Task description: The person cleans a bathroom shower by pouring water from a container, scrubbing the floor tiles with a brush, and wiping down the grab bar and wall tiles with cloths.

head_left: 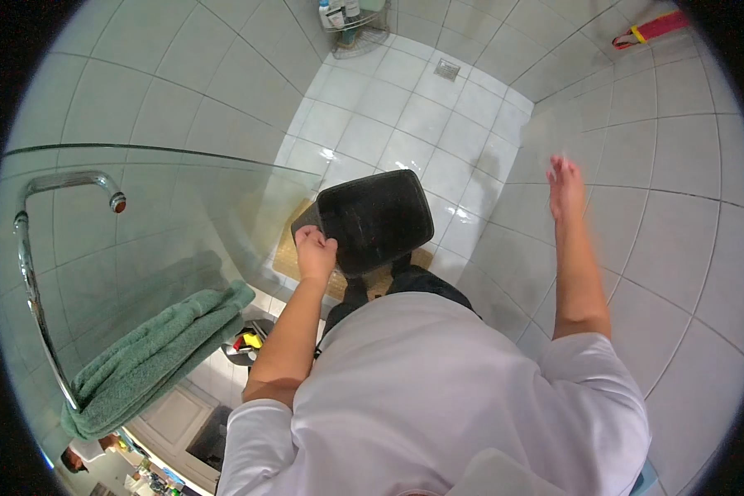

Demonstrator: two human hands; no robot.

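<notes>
A black open-topped bin hangs in front of my body, its dark inside facing up. My left hand grips the bin at its left rim, with the fingers curled over the edge. My right hand is held out to the right near the tiled wall, away from the bin. Its fingers are extended, slightly blurred, and nothing shows in them. A tan mat lies on the floor partly under the bin.
A glass panel with a chrome bar and green towels stands at the left. A wire corner shelf holds bottles. A floor drain lies ahead. A red strap hangs upper right.
</notes>
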